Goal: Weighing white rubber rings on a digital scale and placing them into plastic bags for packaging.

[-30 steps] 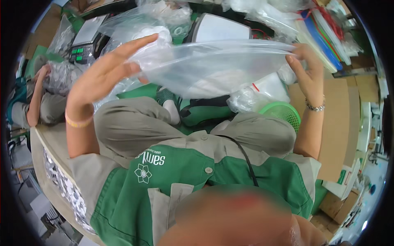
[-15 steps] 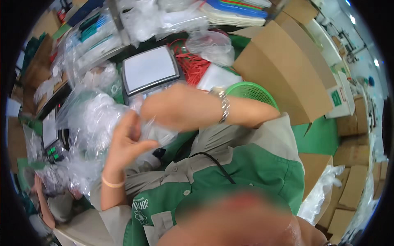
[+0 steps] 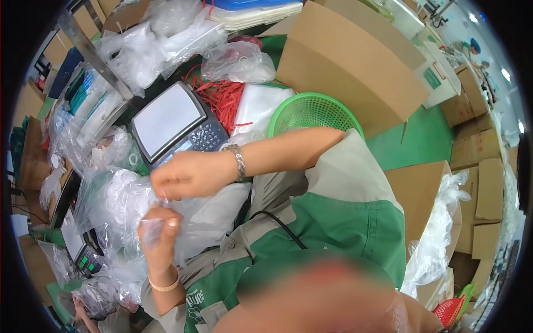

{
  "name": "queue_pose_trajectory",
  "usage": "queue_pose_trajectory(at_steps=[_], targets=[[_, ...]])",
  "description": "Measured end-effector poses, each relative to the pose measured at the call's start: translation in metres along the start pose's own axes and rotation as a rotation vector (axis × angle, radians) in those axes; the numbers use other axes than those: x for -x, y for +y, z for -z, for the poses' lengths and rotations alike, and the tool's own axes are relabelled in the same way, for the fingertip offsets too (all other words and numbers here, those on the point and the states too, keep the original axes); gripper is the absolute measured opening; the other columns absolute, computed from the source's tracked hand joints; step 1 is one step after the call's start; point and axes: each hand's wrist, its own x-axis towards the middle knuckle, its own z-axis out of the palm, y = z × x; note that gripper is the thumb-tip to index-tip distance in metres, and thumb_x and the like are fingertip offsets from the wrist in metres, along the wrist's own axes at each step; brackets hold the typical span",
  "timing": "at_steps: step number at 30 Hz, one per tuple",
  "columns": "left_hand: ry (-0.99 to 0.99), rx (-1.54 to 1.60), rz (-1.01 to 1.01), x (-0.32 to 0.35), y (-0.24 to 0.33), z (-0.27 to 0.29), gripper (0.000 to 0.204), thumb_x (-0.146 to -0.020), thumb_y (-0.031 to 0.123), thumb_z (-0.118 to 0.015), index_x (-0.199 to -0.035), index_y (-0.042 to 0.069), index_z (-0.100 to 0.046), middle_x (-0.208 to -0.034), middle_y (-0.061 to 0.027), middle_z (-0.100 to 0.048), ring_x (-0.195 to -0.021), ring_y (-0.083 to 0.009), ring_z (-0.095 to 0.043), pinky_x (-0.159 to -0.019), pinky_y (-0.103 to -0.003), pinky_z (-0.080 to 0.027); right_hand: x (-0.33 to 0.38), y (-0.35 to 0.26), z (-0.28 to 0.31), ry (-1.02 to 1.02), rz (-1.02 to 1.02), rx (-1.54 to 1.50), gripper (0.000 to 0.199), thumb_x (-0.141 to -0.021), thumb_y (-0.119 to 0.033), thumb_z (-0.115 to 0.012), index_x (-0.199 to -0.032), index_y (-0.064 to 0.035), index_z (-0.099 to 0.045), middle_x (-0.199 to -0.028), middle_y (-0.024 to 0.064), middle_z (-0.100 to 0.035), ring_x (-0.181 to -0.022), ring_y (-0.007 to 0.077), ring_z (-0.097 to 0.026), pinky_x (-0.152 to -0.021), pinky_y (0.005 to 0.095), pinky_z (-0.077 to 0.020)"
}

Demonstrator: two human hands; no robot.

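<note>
My left hand is closed, with a piece of clear plastic showing between its fingers and thumb. Just above it, my right hand pinches downward at the same plastic, fingertips close to the left hand. Below and beside the hands a clear plastic bag with white contents lies over my lap; the contents are hard to make out. Left of my hands, a larger clear bag holds several white rings. Beyond my right hand stands a scale with a white plate and a keypad.
Red ties lie beside the scale, next to white plastic sheets. A green basket and an open cardboard box stand to the right. Another scale is at far left, near a co-worker's arm.
The view has turned, shifting the scale leftward. My left hand, its thumb spread before, has closed on the plastic. My right hand has come down next to it.
</note>
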Motion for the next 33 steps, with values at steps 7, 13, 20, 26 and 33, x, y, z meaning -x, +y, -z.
queue_pose_trajectory(at_steps=[7, 13, 20, 26, 33], targets=[[0.343, -0.465, -0.186, -0.022, -0.013, -0.004, 0.035, -0.094, 0.035, -0.04, -0.08, 0.003, -0.044, -0.07, -0.0049, -0.042, -0.062, -0.0115, -0.038, -0.056, -0.027, -0.033, 0.006, -0.021, -0.017, 0.061, -0.503, -1.226, 0.016, -0.088, -0.016, -0.048, -0.084, -0.0021, -0.054, -0.083, 0.0133, -0.063, -0.073, 0.0212, -0.063, -0.064, 0.0305, -0.0519], [-0.033, 0.073, 0.403, -0.03, 0.002, 0.018, 0.019, -0.091, 0.023, -0.049, -0.085, 0.007, -0.043, -0.066, 0.002, -0.042, -0.057, -0.0024, -0.038, -0.049, -0.016, -0.03, 0.016, -0.005, -0.017, 0.041, 0.036, 0.205, 0.01, -0.084, -0.013, -0.05, -0.082, -0.0045, -0.054, -0.077, 0.0077, -0.058, -0.068, 0.0201, -0.059, -0.063, 0.0313, -0.0483], [0.008, -0.093, 0.123, -0.024, 0.001, 0.002, 0.017, -0.076, -0.005, -0.055, -0.084, 0.006, -0.044, -0.068, 0.0001, -0.043, -0.064, -0.0087, -0.045, -0.06, -0.021, -0.037, 0.005, 0.003, 0.003, 0.197, 0.351, 0.595, 0.027, -0.067, -0.017, -0.058, -0.093, -0.0091, -0.054, -0.091, 0.0091, -0.055, -0.089, 0.027, -0.054, -0.077, 0.0387, -0.0398], [0.077, -0.724, -0.265, -0.017, 0.01, 0.001, 0.02, -0.066, -0.012, -0.055, -0.078, 0.001, -0.046, -0.08, -0.0111, -0.053, -0.074, -0.0243, -0.053, -0.071, -0.029, -0.043, 0.0, 0.005, 0.001, -0.047, 0.006, 0.542, 0.027, -0.069, -0.015, -0.053, -0.094, -0.0055, -0.056, -0.078, 0.0105, -0.06, -0.081, 0.0276, -0.057, -0.084, 0.0399, -0.0319], [0.367, -0.658, -0.536, -0.019, -0.002, 0.002, 0.02, -0.065, -0.005, -0.061, -0.075, 0.002, -0.044, -0.083, -0.0127, -0.048, -0.073, -0.0237, -0.048, -0.066, -0.031, -0.043, -0.005, 0.002, -0.006, -0.104, -0.283, -0.293, 0.033, -0.083, -0.035, -0.053, -0.085, -0.0024, -0.053, -0.062, 0.0051, -0.047, -0.061, 0.0133, -0.046, -0.057, 0.0279, -0.0376]])
